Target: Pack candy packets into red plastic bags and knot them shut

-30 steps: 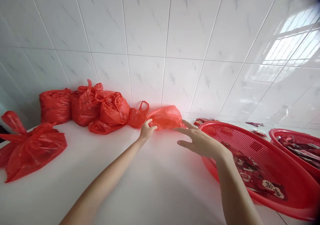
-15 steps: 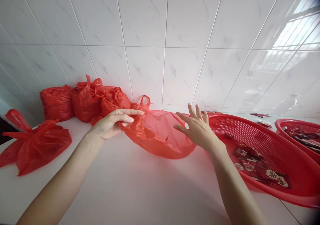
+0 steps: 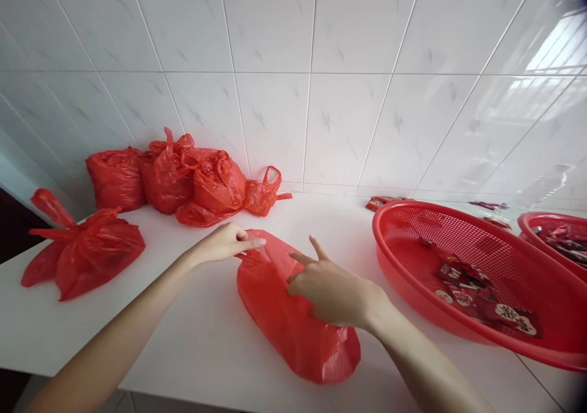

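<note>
An empty red plastic bag lies flat on the white worktop, near its front edge. The left hand pinches the bag's upper edge between thumb and fingers. The right hand rests on top of the bag, its fingers loosely spread and gripping nothing. Just to the right sits a red mesh basket holding small red packets. Filled, knotted red bags stand against the tiled wall behind.
</note>
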`<state>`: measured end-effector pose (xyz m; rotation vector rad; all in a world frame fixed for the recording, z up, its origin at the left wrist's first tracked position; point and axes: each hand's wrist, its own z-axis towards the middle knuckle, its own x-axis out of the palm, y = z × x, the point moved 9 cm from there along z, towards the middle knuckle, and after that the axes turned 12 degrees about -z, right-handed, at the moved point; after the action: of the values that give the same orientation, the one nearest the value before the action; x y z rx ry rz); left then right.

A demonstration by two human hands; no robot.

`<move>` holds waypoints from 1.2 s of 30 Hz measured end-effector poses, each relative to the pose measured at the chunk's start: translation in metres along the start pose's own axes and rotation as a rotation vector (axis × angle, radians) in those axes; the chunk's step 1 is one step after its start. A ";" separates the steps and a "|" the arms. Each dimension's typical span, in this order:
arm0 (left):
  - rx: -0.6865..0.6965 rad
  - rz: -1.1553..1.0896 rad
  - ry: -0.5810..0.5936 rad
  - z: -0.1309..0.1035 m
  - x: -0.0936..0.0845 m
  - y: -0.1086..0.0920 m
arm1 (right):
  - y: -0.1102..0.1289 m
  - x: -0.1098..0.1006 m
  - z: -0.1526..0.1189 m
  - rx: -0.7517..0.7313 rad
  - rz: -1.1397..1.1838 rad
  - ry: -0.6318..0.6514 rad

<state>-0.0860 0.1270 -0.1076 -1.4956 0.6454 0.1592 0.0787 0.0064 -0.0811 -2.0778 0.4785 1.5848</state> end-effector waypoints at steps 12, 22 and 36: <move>-0.195 0.522 0.185 -0.041 -0.002 0.021 | -0.046 0.059 0.000 0.399 -0.109 0.162; 0.371 0.628 0.150 -0.047 0.062 -0.043 | -0.047 0.064 0.001 0.253 -0.085 0.030; 0.066 0.520 0.178 -0.007 0.072 0.032 | -0.088 0.044 -0.047 0.364 0.313 -0.143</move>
<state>-0.0447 0.1034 -0.1704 -1.2609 1.1671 0.4014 0.1759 0.0528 -0.0987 -1.6640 0.9975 1.6539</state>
